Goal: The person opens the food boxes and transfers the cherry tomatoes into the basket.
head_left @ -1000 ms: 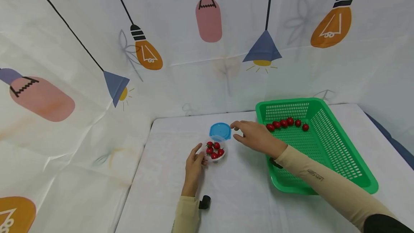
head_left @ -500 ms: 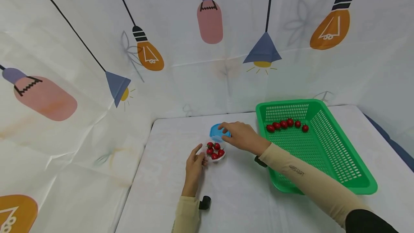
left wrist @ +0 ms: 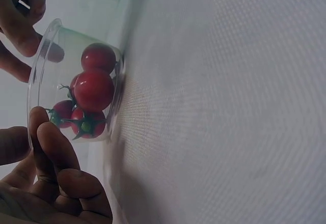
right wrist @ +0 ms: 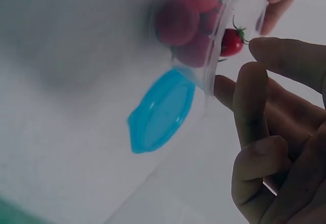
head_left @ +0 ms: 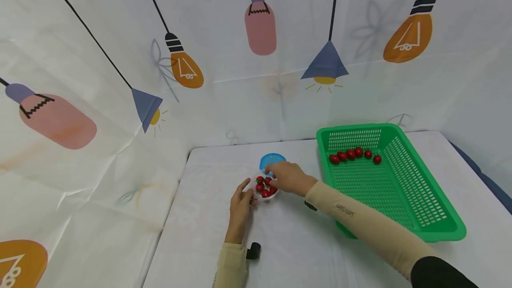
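A small clear plastic tub [left wrist: 34, 84] with several red cherry tomatoes [head_left: 260, 187] stands on the white-covered table. My left hand [head_left: 239, 208] holds the tub at its left side, fingertips against the wall near the rim. From the right, my right hand [head_left: 291, 178] reaches over the tub, fingers loosely bent. In the right wrist view its fingertips [right wrist: 262, 48] are at the tub's mouth, close to a tomato [right wrist: 232, 42] with a green stem; nothing is gripped there. Part of the tub's contents is hidden under this hand. Just behind the tub lies a blue lid [head_left: 271, 159].
A green perforated basket [head_left: 440, 217] stands on the right of the table, with a row of several tomatoes [head_left: 351, 154] along its far end. My right forearm crosses its near left corner. A printed cloth [head_left: 224, 114] hangs behind and at the left.
My right hand has moved left and nearer, from beside the basket past the blue lid to over the tub. The left hand stays at the tub.
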Motion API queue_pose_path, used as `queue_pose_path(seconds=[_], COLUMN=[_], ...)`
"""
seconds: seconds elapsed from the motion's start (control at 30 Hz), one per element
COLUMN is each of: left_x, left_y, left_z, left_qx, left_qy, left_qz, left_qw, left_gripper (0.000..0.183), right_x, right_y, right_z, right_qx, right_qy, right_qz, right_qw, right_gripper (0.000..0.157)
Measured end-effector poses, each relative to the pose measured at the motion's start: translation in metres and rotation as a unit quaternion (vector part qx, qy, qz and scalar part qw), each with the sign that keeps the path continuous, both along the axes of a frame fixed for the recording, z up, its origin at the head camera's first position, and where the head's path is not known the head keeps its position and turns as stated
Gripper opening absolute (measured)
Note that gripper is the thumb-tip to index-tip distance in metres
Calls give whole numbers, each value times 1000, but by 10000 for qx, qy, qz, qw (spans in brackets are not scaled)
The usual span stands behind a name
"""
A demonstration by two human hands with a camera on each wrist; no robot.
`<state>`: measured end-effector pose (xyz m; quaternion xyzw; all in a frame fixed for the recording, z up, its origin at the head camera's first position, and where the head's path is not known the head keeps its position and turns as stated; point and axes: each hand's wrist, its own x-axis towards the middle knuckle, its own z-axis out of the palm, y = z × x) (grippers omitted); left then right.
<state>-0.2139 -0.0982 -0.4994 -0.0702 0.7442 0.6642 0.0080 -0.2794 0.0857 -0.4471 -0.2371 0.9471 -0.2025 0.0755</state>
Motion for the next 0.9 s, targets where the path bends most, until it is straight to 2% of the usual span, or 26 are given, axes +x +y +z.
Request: queue_pose_path(seconds=[0.13,0.3,0.5,0.67,0.9], left_x=[0,-1,-2,-2,-1], left_y=[0,-1,0,0,0], left_z=[0,0,0,0,2], left_qx=[34,58,102,61,39], left_qy=[-4,-24,-37,-16,-5], left_qz=[-1,-29,-70,-137,-140], left_qw=[10000,10000,9999,9999,9999], left_gripper=[41,43,44,44,43], right_x=[-1,-4,-7,-9,-12], right_y=[-7,-15,-21,-23,-24], right_z=[-6,-15,-24,-31,-36], right_qx=[250,550,807,827,634], right_qy=[101,-100,-150,-128,-3], right_qz=[-13,-85,-139,-290,-273], right_qw=[9996,9984,9965,9961,9976], right_gripper=[32,35,25,24,25])
